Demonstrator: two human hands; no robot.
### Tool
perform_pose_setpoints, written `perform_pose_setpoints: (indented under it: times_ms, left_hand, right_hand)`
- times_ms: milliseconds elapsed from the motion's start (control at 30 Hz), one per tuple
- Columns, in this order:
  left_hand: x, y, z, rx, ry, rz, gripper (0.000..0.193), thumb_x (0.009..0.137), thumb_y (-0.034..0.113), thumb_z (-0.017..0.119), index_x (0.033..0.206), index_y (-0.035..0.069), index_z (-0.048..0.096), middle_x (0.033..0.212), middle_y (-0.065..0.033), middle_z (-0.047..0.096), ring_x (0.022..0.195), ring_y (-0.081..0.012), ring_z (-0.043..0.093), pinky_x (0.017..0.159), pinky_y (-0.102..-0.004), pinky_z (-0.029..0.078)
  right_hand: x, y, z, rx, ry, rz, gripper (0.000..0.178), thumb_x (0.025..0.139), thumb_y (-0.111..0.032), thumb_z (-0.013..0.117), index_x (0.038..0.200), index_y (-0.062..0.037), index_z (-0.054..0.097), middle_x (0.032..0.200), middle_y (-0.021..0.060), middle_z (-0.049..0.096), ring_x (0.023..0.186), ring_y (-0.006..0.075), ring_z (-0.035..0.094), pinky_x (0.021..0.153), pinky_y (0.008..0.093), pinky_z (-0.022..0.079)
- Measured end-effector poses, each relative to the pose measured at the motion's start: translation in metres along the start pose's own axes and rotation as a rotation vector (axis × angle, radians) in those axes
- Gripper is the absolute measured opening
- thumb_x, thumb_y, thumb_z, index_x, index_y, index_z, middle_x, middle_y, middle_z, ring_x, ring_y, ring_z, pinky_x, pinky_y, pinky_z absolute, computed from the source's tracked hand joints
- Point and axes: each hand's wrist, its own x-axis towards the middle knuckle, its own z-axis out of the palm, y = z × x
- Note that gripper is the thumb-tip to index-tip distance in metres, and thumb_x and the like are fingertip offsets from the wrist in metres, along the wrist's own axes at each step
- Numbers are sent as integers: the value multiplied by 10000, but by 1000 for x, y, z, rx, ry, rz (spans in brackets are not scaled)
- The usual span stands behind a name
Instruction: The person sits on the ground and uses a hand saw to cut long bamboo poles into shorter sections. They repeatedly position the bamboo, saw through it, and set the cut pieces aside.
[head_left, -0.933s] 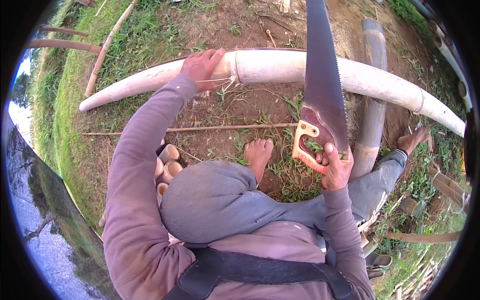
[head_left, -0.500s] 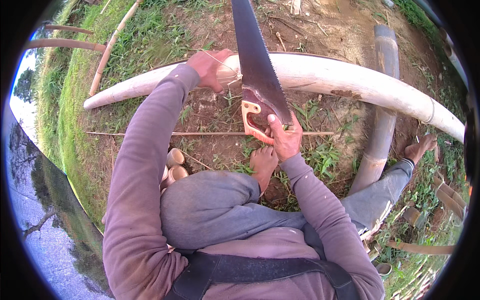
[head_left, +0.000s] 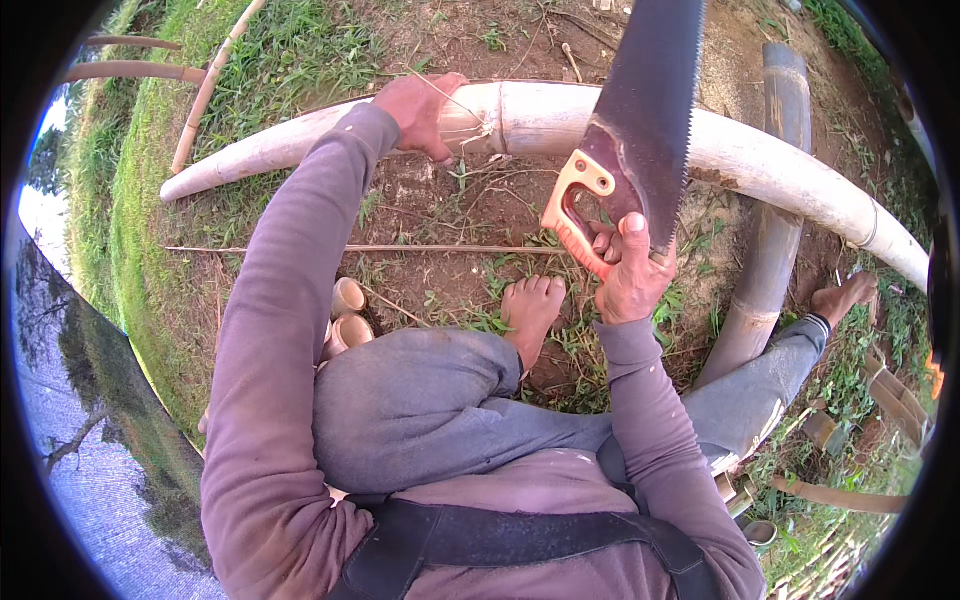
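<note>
A thick pale bamboo pole (head_left: 560, 120) lies across in front of me. My left hand (head_left: 420, 115) is wrapped over its left part, thumb on the near side, close to a thin string (head_left: 484, 128) tied around the pole. In my right hand (head_left: 636, 270) is a hand saw (head_left: 650, 110) with an orange and cream handle. The fingers grip the base of the dark blade beside the handle, thumb up. The blade points away from me and passes above the pole, its toothed edge to the right; part of the pole is hidden behind it.
A darker bamboo pole (head_left: 765, 255) lies crosswise beneath the pale one, at right. A thin stick (head_left: 440, 249) lies on the soil. Short cut bamboo pieces (head_left: 350, 331) stand by my bent knee. My bare foot (head_left: 532, 315) is near the stick; bamboo offcuts (head_left: 895, 395) lie far right.
My right hand has carried the saw to the right along the pole, and the blade has tilted rightward. A pole joint beside the string now shows. My left hand keeps its hold.
</note>
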Motion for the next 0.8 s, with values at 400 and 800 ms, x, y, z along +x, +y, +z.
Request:
perform_pose_setpoints:
  times_ms: [400,800]
  left_hand:
    - [-54,-19,55,273,486,-230,1174,549,563,973,1514,165,436,1502,-97,549,1450,-302,470,1300,-530,152]
    - [-61,-53,30,205,273,-227,1096,593,376,982,1520,142,446,1516,-135,547,1411,-337,515,1216,-456,391]
  right_hand:
    - [-3,38,-9,-277,-134,257,276,976,-183,784,1148,-3,664,874,19,698,659,82,608,578,251,489]
    - [-11,35,3,-323,-140,158,245,993,-166,762,1143,-10,647,914,32,699,653,78,602,608,256,539]
